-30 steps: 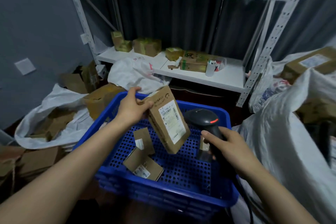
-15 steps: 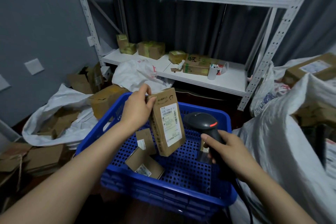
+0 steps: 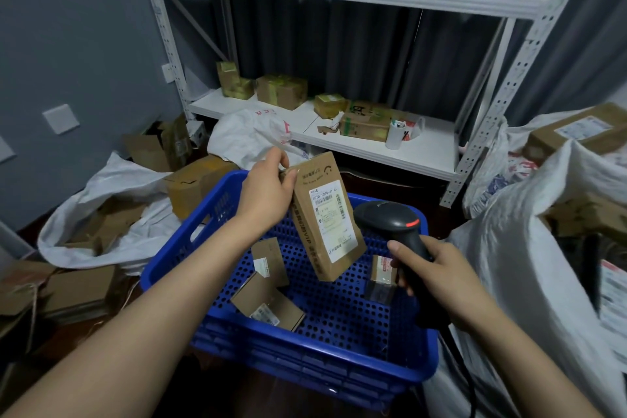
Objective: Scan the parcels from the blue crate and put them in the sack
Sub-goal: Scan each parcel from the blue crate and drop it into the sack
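Above the blue crate (image 3: 190,234), left grip (image 3: 268,193) pinching a parcel (image 3: 325,217) by its top, right grip (image 3: 437,271) curled round the scanner (image 3: 386,217)

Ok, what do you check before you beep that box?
1. Does the left hand grip the box firmly by its top? ok.
2. Is the label uncovered and facing out? ok.
3. Does the right hand hold the scanner? ok.
4. Is the scanner pointed squarely at the label? cannot tell.
5. Is the sack on the right open and close by? ok.
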